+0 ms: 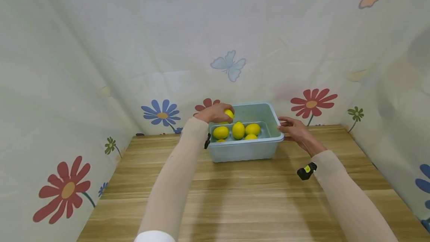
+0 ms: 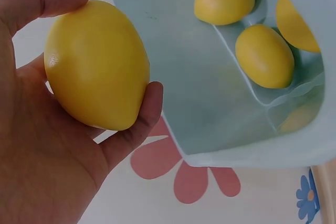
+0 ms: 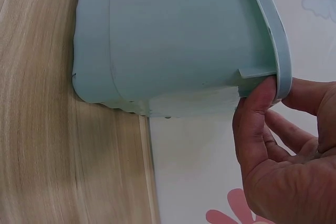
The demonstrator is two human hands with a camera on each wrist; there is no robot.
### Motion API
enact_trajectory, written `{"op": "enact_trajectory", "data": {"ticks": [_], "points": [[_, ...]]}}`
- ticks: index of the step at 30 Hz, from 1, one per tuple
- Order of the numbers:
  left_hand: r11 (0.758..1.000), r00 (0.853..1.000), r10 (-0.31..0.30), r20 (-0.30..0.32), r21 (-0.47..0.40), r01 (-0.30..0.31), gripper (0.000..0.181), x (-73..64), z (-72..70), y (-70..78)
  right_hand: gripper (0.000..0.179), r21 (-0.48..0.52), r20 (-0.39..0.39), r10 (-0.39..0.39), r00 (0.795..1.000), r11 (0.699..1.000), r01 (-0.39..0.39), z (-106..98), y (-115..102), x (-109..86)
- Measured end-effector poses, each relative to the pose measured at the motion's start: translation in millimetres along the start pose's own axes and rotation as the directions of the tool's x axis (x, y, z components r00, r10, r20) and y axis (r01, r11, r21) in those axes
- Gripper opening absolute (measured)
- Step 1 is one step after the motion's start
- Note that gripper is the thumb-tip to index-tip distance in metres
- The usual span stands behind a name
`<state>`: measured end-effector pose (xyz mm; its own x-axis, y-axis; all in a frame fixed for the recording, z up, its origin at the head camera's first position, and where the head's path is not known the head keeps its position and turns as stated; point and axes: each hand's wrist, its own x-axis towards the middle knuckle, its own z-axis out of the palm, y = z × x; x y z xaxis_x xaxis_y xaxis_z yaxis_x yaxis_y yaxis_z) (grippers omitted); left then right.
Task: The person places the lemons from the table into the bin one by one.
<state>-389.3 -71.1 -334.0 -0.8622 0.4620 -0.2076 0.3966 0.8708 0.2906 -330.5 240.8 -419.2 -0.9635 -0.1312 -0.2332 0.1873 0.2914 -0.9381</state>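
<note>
My left hand (image 1: 216, 113) grips a yellow lemon (image 2: 97, 64) between thumb and fingers, over the left back part of a light blue plastic bin (image 1: 243, 151). Inside the bin lie several more lemons (image 1: 238, 130), spread over its floor; the left wrist view shows some of them (image 2: 265, 56) beyond the held one. At the bin's right side, my right hand (image 1: 297, 132) pinches the rim, with the thumb on one side and fingers beneath the lip (image 3: 283, 66) in the right wrist view.
The bin stands at the back of a wood-grain table (image 1: 242, 201), close to a white curtain (image 1: 161, 33) printed with flowers and butterflies. The curtain also hangs along the left and right sides. Each wrist wears a small black device (image 1: 306, 171).
</note>
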Motion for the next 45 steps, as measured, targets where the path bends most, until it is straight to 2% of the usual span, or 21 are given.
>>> {"op": "enact_trajectory", "data": {"ticks": [4,8,12,24,30,34,41,45], "points": [[1.000,1.000,-0.025,0.014,-0.005,0.025,0.047,6.0,2.6,-7.5,0.060,0.001,0.002,0.008,1.000,1.000,-0.008,1,-1,0.2],[1.000,1.000,-0.021,0.018,-0.012,0.021,0.048,9.3,4.3,-11.6,0.060,-0.010,0.000,0.005,1.000,1.000,-0.005,0,0,0.5],[1.000,1.000,-0.009,-0.002,-0.027,0.009,0.049,9.3,4.8,-11.6,0.060,-0.002,-0.002,0.005,1.000,1.000,-0.005,0,0,1.4],[0.996,0.999,-0.031,-0.021,-0.078,0.029,0.037,5.4,5.2,-8.0,0.060,0.012,-0.003,0.010,1.000,1.000,-0.010,-1,0,2.0],[0.999,0.999,-0.025,-0.024,-0.040,0.024,0.038,5.0,7.0,-6.8,0.061,0.008,-0.005,0.012,1.000,1.000,-0.012,-1,1,1.0],[0.999,0.999,-0.026,-0.038,-0.025,0.025,0.040,1.5,9.6,-8.6,0.062,-0.003,-0.008,0.010,1.000,1.000,-0.010,1,1,1.3],[0.998,0.998,-0.035,-0.060,-0.048,0.032,0.040,-7.8,12.8,-11.6,0.063,-0.014,-0.010,0.001,1.000,1.000,-0.001,2,2,1.6],[1.000,0.997,-0.009,-0.083,-0.007,0.009,0.041,-13.6,14.0,-11.5,0.063,-0.025,-0.011,0.002,1.000,1.000,-0.002,2,1,0.1]]}}
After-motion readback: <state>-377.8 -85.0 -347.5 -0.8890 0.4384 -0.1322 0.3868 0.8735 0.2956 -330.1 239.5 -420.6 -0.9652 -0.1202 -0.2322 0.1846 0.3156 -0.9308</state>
